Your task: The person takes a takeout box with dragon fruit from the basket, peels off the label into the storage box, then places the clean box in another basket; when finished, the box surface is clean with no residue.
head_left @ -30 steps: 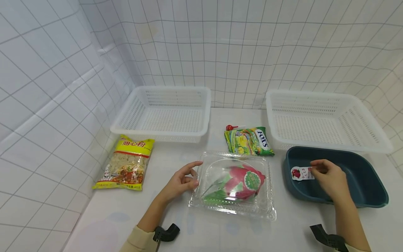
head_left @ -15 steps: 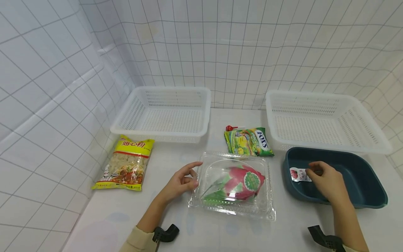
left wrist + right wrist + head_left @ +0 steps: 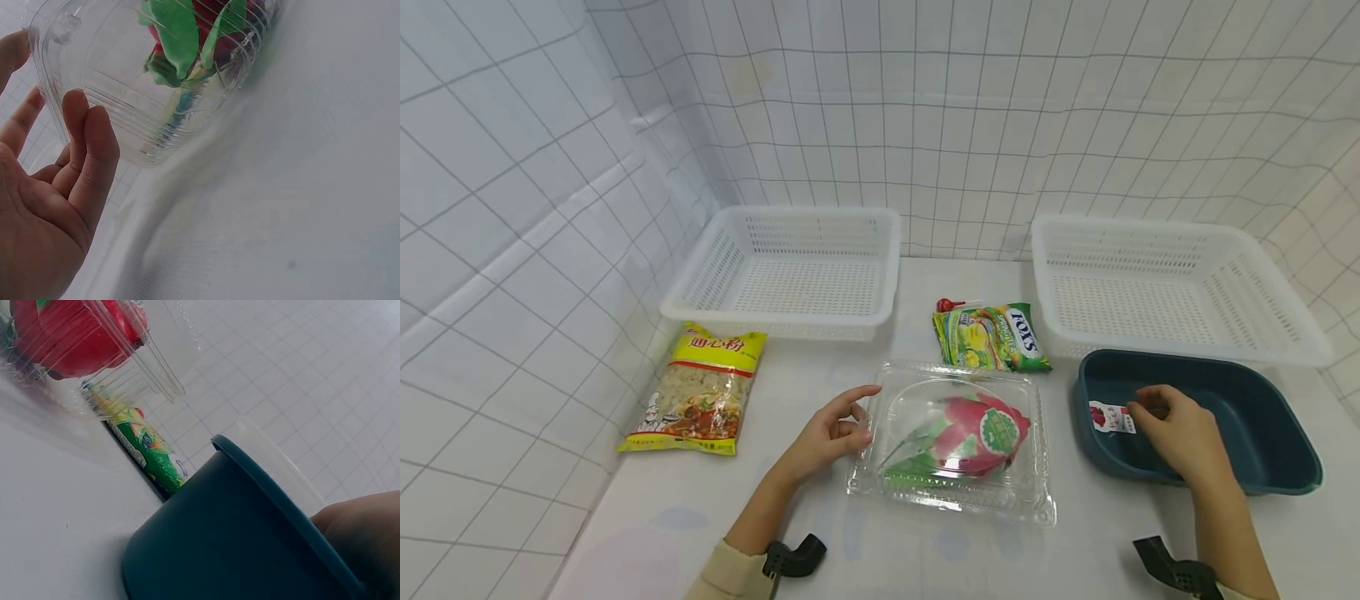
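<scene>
My left hand [image 3: 831,433] touches the left edge of a clear plastic clamshell box [image 3: 880,487], its fingertips right at the rim. Inside the box lies a pink and green dragon fruit [image 3: 973,437] with a round green label; its green leafy end shows in the left wrist view. My right hand [image 3: 1183,429] reaches down into a dark teal basin [image 3: 1247,492]. Thumb and index finger there pinch the right end of a small white packet [image 3: 1108,417] with a red fruit print. In the right wrist view, the wall of the basin [image 3: 231,544] hides most of that hand.
Two white perforated baskets stand at the back, a left basket [image 3: 778,325] and a right basket [image 3: 1187,348]. Between them lie a green Fox's candy bag [image 3: 988,337] and a red lollipop [image 3: 950,305]. A yellow macaroni bag [image 3: 700,387] lies at left.
My right hand has shifted slightly left and down inside the basin, and the small packet has shifted left with it. My left hand and the clamshell box stay in place.
</scene>
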Motion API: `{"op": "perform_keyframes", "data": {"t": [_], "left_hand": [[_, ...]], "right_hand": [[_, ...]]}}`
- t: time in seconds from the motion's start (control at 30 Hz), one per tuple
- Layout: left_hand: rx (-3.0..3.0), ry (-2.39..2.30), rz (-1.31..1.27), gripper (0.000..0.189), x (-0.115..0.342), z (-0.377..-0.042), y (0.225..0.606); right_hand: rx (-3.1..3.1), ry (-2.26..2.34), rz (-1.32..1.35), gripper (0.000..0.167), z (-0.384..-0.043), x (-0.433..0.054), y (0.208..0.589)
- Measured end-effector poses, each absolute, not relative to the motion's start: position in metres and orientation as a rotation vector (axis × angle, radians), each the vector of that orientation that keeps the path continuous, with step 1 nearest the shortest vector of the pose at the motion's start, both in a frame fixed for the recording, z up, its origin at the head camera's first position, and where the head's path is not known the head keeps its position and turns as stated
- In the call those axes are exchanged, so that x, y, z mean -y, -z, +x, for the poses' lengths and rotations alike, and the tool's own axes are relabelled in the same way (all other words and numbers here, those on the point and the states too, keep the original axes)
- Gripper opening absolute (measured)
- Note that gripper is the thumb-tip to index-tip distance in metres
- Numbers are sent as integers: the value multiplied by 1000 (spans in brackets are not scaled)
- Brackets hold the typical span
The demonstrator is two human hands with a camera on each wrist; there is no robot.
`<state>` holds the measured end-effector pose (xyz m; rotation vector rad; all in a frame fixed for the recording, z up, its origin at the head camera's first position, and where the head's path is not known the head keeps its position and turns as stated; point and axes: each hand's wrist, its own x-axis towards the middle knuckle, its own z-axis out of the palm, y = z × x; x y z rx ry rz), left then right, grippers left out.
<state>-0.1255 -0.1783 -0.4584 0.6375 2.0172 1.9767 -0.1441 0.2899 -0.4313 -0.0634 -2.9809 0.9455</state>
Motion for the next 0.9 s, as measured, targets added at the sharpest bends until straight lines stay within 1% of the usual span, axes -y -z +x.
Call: {"op": "perform_keyframes", "data": {"t": [0.47, 0.6, 0.7, 0.9], "left_hand": [[-2022, -2010, 671, 56, 174, -126, 461], [-2082, -2022, 687, 52, 169, -125, 461], [-2119, -2036, 646, 50, 163, -123, 461], [-2120, -2091, 595, 52, 157, -121, 461]], "right_hand": [[2999, -956, -105, 47, -142, -293, 427], [2996, -965, -118, 49, -142, -295, 425], [2983, -969, -125, 49, -141, -295, 425], [2968, -971, -146, 50, -141, -300, 426]]}}
